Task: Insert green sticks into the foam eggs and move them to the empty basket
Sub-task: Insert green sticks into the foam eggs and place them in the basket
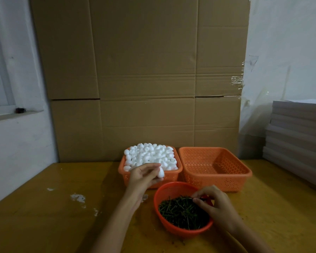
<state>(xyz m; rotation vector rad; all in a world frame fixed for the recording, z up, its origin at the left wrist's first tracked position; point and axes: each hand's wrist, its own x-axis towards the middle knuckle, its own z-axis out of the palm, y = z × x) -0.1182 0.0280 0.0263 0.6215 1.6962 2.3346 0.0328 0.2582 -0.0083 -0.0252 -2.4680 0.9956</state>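
Egg (161, 173): one, white foam, pinched in the fingertips of the left hand (144, 177), just in front of the full basket's near rim; likely held up to take a stick.
Eggs (150, 156): heaped above the rim of the left basket (171, 178); too many to count.
Empty basket (217, 181): one, touching the full one on its right, no eggs in it, so none finished.
Sticks (179, 210): green, a loose pile, uncountable, in one round red bowl (173, 183) nearest the person, within easy reach.
Right hand (213, 203): over the bowl's right side, thumb and forefinger drawn close at the pile; whether a stick is caught cannot be told.
Baskets: two orange; bowls: one; hands: two.
Table (44, 225): wooden, with white crumbs (78, 197) at left.
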